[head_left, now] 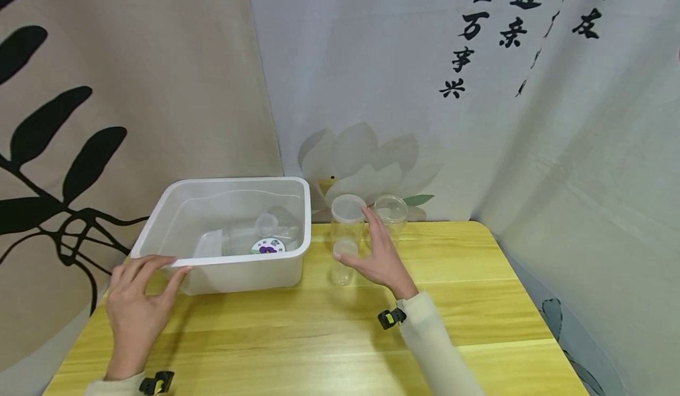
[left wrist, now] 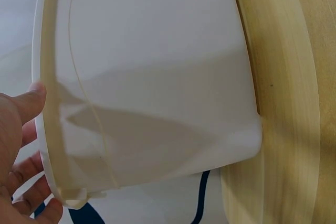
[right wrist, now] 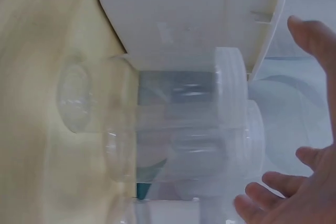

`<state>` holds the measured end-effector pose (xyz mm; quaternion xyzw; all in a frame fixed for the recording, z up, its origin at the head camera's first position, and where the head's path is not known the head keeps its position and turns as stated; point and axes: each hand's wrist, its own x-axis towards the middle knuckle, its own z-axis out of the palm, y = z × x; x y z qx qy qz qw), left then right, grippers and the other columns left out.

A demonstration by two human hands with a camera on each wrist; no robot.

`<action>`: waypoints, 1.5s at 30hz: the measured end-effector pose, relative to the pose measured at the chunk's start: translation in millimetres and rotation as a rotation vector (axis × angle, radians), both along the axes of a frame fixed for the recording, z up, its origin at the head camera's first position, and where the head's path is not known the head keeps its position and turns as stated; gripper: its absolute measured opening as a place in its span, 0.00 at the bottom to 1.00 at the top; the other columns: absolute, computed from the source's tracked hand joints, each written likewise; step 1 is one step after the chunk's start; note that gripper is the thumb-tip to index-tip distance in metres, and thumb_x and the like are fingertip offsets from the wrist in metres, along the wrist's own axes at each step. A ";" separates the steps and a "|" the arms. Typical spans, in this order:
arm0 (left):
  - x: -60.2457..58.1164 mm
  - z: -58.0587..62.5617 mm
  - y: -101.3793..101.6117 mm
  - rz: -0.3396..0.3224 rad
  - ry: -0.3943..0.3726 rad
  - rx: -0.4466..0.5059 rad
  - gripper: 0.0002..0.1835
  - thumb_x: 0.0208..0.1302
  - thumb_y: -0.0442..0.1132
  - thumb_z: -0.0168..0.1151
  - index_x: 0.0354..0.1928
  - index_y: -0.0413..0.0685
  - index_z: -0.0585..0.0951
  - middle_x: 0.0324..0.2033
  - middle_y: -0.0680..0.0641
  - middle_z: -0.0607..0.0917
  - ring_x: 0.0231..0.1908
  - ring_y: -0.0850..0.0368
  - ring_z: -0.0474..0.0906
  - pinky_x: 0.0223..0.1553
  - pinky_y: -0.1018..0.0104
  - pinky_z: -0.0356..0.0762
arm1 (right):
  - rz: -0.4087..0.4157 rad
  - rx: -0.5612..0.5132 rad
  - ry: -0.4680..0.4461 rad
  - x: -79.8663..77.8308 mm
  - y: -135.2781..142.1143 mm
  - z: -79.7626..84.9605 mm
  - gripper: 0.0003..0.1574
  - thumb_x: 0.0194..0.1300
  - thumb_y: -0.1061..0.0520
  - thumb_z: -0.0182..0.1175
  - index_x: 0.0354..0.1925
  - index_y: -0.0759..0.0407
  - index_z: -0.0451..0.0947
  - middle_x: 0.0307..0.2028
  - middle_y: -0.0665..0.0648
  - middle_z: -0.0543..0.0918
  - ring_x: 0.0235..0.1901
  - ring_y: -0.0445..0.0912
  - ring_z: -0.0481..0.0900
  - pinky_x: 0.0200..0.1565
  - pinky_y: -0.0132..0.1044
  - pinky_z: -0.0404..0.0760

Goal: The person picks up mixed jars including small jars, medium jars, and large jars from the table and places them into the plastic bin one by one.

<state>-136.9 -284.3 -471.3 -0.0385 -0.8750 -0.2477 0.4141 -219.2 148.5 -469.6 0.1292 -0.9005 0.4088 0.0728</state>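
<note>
My left hand (head_left: 139, 307) grips the front left corner of a white plastic tub (head_left: 244, 277), its thumb and fingers at the rim; some fingertips pass behind the rim in the left wrist view. Inside the tub lie clear plastic containers (head_left: 239, 239) and a round white lid with a purple print (head_left: 268, 246). My right hand (head_left: 379, 257) is spread beside several clear jars, thumb and fingers apart. A tall lidded jar (head_left: 347, 225) stands behind a smaller jar (head_left: 342, 272), and another jar (head_left: 395, 222) is at the right, partly behind the fingers.
The wooden table (head_left: 276, 343) ends just behind the jars, at a white curtain (head_left: 372, 89) with dark lettering. Its right edge slopes toward me. A beige cloth with dark printed leaves (head_left: 39, 124) hangs at the left.
</note>
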 end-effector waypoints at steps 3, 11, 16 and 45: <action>0.3 0.0 -0.4 0.006 -0.003 -0.002 0.21 0.44 0.38 0.84 0.40 0.38 0.87 0.42 0.34 0.87 0.40 0.36 0.72 0.43 0.62 0.61 | -0.020 -0.041 -0.036 4.3 0.7 -7.0 0.74 0.52 0.28 0.74 0.83 0.41 0.42 0.83 0.55 0.48 0.81 0.58 0.50 0.71 0.70 0.58; 0.5 1.4 1.1 0.004 0.010 0.007 0.20 0.44 0.37 0.84 0.40 0.39 0.87 0.42 0.35 0.87 0.41 0.36 0.73 0.44 0.63 0.61 | -0.051 -0.117 -0.119 7.8 2.1 -27.3 0.75 0.50 0.29 0.76 0.82 0.38 0.42 0.81 0.54 0.54 0.78 0.59 0.59 0.72 0.64 0.64; 0.5 1.9 3.9 0.007 0.033 0.015 0.21 0.41 0.35 0.85 0.40 0.39 0.87 0.41 0.35 0.87 0.41 0.37 0.73 0.44 0.65 0.60 | -0.046 -0.142 -0.156 9.9 2.2 -39.4 0.72 0.51 0.33 0.77 0.81 0.46 0.48 0.79 0.55 0.60 0.76 0.59 0.63 0.71 0.60 0.67; 0.2 0.7 3.7 -0.001 0.047 0.027 0.21 0.41 0.35 0.85 0.40 0.40 0.88 0.41 0.36 0.87 0.40 0.38 0.73 0.43 0.58 0.62 | 0.035 -0.343 -0.231 4.4 -5.8 -77.2 0.38 0.57 0.53 0.78 0.63 0.46 0.74 0.59 0.52 0.82 0.60 0.51 0.79 0.63 0.47 0.80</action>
